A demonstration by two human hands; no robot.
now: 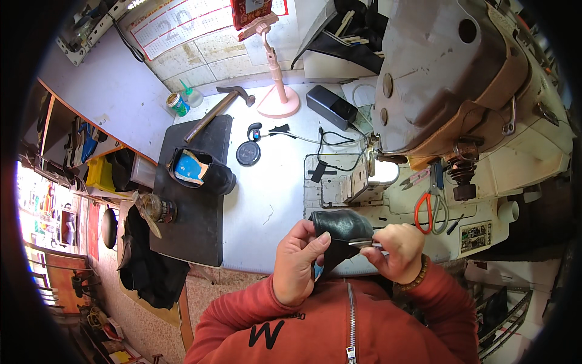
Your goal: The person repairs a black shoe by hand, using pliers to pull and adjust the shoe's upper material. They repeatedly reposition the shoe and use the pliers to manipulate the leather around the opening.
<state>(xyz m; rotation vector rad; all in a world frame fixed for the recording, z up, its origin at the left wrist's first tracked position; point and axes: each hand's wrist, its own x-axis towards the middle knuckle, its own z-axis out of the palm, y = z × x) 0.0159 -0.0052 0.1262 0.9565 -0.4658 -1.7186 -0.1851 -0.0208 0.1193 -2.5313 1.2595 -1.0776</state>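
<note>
Close to my chest, my left hand (301, 261) grips a black leather shoe upper (344, 227), with the thumb on its near side. A bit of blue shows below the leather by that hand. My right hand (397, 252) is closed around a narrow, shiny metal tool (362, 242), its tip reaching left to the leather's lower right edge. The palm hides the rest of this tool, so its kind cannot be made out. Just beyond both hands is the sewing machine's bed (357, 182).
A large sewing machine (436, 85) stands right, with orange-handled scissors (424, 212) on its bed. Left, another black shoe upper (203, 170) and a glue jar (160, 208) sit on a black mat (203, 233). A hammer (212, 112) and a pink stand (279, 100) are farther back.
</note>
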